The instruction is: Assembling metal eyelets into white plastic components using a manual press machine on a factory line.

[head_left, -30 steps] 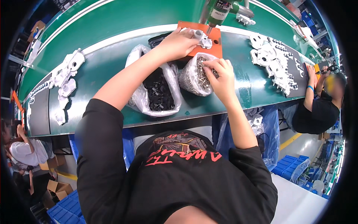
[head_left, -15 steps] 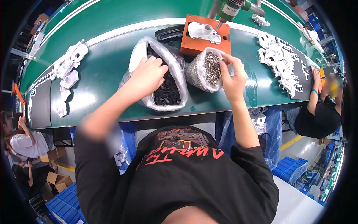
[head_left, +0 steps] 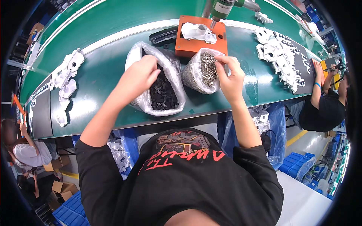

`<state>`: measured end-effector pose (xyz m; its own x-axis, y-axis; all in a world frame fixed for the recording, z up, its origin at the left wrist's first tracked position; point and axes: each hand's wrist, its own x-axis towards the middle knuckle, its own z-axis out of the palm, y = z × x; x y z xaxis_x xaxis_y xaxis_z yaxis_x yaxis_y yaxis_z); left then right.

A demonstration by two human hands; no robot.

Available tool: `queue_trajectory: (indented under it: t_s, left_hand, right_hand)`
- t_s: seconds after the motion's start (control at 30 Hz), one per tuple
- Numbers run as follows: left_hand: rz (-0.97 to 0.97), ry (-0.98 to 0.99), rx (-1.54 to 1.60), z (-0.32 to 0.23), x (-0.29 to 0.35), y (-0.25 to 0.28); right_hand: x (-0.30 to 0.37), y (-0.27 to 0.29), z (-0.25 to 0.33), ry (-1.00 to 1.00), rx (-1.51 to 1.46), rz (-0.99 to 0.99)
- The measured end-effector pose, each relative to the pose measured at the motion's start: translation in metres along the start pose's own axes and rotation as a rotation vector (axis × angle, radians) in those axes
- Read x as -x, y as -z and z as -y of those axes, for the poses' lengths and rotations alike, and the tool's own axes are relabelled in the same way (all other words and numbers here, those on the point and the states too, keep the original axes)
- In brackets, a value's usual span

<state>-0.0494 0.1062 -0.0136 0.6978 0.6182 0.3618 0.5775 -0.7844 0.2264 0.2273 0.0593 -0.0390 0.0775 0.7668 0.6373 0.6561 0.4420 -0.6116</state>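
Observation:
My left hand (head_left: 141,75) bends over a clear plastic bag (head_left: 171,111) of small black plastic parts (head_left: 163,94). Its fingers are curled in at the bag's mouth, and whatever they hold is hidden. To the right, a smaller clear bag (head_left: 193,83) is full of silver screws (head_left: 208,69). At that bag's right rim, the thumb and forefinger of my right hand (head_left: 231,77) come together over the screws; I cannot make out what is between them. Behind the bags, a white housing (head_left: 192,32) lies on an orange fixture block (head_left: 184,47) under a green power screwdriver (head_left: 221,9).
White housings lie in groups at the left (head_left: 68,88) and right (head_left: 277,56) of the green bench. A black tray (head_left: 162,36) stands beside the fixture. Plastic-lined blue bins (head_left: 273,132) sit below the front edge. A co-worker (head_left: 322,109) works at the right.
My left hand has drawn back a little from the black parts, uncovering more of them. My right hand stays at the screw bag's rim. The whole view has shifted slightly.

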Motion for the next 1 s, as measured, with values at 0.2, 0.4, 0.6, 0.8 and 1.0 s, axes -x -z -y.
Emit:
queue_trajectory:
  t_s: [0.2, 0.4, 0.6, 0.8, 1.0]
  left_hand:
    - [0.087, 0.53, 1.069, 0.012, -0.038, 0.027]
    - [-0.004, 0.431, 0.995, 0.017, -0.092, 0.013]
    - [0.024, 0.318, 0.88, 0.03, -0.143, -0.01]
    - [0.196, 0.315, 0.448, 0.049, -0.201, -0.027]
    - [-0.041, 0.096, 0.439, 0.044, -0.225, -0.044]
  right_hand:
    - [0.001, 0.001, 0.001, -0.039, -0.046, 0.009]
    - [0.002, -0.001, -0.002, -0.134, -0.14, 0.009]
    - [-0.001, 0.001, -0.002, -0.162, -0.176, 0.035]
    - [-0.026, 0.004, -0.013, -0.405, -0.501, -0.019]
    - [-0.073, -0.004, -0.045, -0.466, -0.583, -0.094]
